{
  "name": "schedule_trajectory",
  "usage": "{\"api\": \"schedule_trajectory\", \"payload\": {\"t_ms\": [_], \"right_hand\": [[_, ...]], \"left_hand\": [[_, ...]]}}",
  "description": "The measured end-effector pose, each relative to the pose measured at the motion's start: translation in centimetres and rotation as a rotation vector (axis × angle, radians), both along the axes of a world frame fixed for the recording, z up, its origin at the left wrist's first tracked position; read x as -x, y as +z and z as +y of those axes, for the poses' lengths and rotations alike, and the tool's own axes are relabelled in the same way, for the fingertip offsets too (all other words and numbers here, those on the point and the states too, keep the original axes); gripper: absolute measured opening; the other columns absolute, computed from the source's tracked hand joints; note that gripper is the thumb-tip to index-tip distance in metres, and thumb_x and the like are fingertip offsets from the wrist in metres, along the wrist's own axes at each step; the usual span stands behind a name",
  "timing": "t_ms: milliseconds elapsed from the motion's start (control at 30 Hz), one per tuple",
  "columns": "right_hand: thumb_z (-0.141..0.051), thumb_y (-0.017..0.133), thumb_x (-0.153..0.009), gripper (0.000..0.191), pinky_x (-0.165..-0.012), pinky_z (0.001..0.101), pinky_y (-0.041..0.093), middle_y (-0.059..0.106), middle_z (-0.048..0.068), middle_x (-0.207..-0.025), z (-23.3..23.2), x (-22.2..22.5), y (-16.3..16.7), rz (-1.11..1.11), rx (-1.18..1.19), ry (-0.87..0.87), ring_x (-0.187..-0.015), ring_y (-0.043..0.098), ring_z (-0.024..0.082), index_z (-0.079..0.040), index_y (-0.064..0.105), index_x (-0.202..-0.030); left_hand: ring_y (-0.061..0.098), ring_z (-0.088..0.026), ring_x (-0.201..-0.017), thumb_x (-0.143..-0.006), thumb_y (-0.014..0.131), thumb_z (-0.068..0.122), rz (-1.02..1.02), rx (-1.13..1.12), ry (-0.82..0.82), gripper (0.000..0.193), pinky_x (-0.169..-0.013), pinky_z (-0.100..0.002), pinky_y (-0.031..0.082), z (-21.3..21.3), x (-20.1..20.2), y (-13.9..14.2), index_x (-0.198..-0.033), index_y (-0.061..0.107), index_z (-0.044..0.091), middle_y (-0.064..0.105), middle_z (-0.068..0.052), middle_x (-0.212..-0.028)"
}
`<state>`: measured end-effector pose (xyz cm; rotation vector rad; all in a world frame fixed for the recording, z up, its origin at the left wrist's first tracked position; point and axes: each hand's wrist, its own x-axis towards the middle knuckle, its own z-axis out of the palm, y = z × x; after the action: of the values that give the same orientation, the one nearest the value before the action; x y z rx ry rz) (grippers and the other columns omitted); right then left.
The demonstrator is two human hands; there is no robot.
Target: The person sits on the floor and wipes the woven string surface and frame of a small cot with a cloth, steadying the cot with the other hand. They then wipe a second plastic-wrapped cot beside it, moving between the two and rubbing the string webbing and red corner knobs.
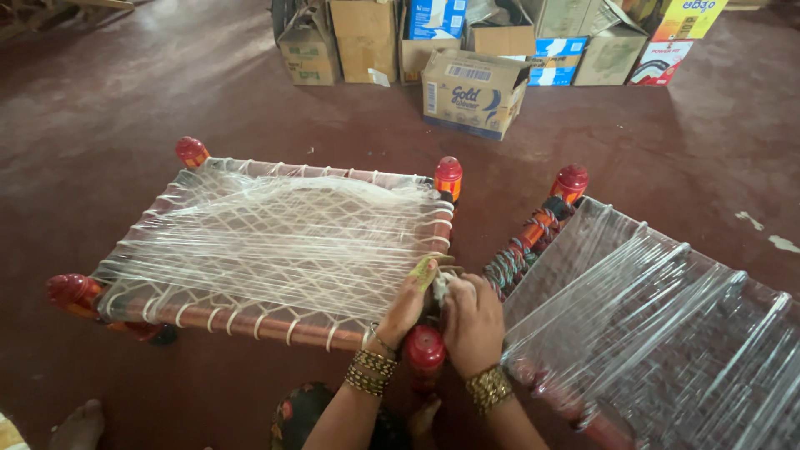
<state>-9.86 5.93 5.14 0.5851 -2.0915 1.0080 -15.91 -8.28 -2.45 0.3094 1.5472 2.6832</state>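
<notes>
A crumpled pale wad (pixel 439 282) is pinched by both hands, left (pixel 406 307) and right (pixel 473 321), fingers clamped together, at the near right corner of the plastic-wrapped, rope-woven stool (pixel 275 242).

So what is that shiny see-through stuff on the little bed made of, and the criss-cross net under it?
The wrap over the small cot looks like thin clear plastic film: it is glossy, wrinkled and stretched in streaks. The net beneath seems to be white cord, knotted into diamonds and looped round the frame. The red leg tops shine like painted or lacquered wood, though that is uncertain.
</notes>
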Motion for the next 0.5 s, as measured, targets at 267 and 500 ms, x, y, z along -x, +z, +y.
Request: {"api": "schedule_trajectory", "payload": {"t_ms": [267,500], "right_hand": [[-0.018,0.065,-0.097,0.013,-0.078,0.0452,0.054,0.068,0.014,-0.101,0.8,2.4,0.2,-0.341,-0.008,0.083,-0.094,0.067,0.038,-0.007,0.066,-0.103],[-0.014,0.062,-0.094,0.015,-0.083,0.0453,0.053,0.068,0.015,-0.109,0.5,1.6,-0.3,-0.223,0.025,0.041,-0.098,0.067,0.038,-0.006,0.066,-0.106]], "left_hand": [[0.058,-0.009,-0.096,-0.116,0.048,0.028,-0.037,-0.028,0.013,0.037,-0.083,-0.026,0.050,-0.1,0.5,-1.6,-0.139,0.060,0.001,0.062,-0.004,-0.109],[0.062,-0.011,-0.100,-0.113,0.047,0.029,-0.010,-0.070,-0.007,0.036,-0.088,-0.027,0.052,-0.2,0.8,-2.0,-0.136,0.058,0.003,0.065,-0.006,-0.114]]}}
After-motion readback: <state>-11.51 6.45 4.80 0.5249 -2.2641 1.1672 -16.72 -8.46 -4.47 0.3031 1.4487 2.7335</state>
